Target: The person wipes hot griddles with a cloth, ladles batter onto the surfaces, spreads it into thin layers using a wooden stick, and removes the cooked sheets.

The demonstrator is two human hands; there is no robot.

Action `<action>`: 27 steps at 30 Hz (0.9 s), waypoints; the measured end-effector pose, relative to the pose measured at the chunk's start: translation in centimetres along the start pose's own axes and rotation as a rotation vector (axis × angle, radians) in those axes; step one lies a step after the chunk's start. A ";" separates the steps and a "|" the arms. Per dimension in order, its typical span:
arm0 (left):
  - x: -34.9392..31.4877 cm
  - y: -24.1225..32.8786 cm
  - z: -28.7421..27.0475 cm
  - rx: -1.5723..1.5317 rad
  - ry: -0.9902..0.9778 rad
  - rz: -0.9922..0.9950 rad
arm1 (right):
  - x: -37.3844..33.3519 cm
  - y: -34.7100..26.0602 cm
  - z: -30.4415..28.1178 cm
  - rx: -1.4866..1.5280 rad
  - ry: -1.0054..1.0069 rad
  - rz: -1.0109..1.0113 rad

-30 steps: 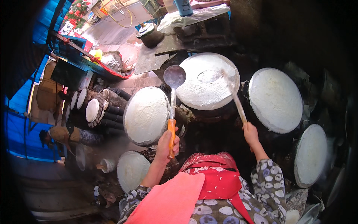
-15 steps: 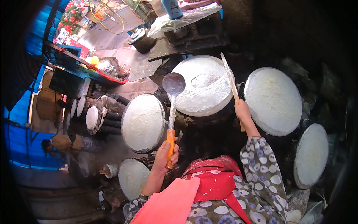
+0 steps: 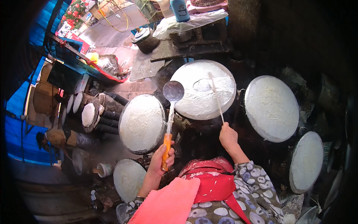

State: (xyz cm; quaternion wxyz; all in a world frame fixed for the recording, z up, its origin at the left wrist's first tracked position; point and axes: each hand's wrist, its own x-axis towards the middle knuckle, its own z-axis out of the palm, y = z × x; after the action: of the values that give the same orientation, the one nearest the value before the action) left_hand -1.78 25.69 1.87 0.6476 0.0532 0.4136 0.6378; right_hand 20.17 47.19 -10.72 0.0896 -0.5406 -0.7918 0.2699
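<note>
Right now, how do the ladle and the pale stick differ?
The ladle ends in a round bowl; the stick looks slim and straight. The ladle has an orange grip; the stick shows none. The left hand holds the ladle, the right hand the stick. Both extend forward.

Both arms reach forward, the left fingers and right fingers curled tight.

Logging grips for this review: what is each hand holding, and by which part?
Left hand: the ladle, by its orange handle. Right hand: a thin stick, by its near end.
</note>
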 end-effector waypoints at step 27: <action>0.0 1.7 -0.2 0.175 0.220 0.004 | 9.3 -0.5 -3.9 -0.186 -0.032 -0.207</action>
State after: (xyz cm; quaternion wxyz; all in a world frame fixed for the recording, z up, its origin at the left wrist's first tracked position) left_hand -3.27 25.89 2.76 0.5899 0.0398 0.5361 0.6025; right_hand 17.76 56.81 -8.58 0.0537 -0.4575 -0.8663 0.1933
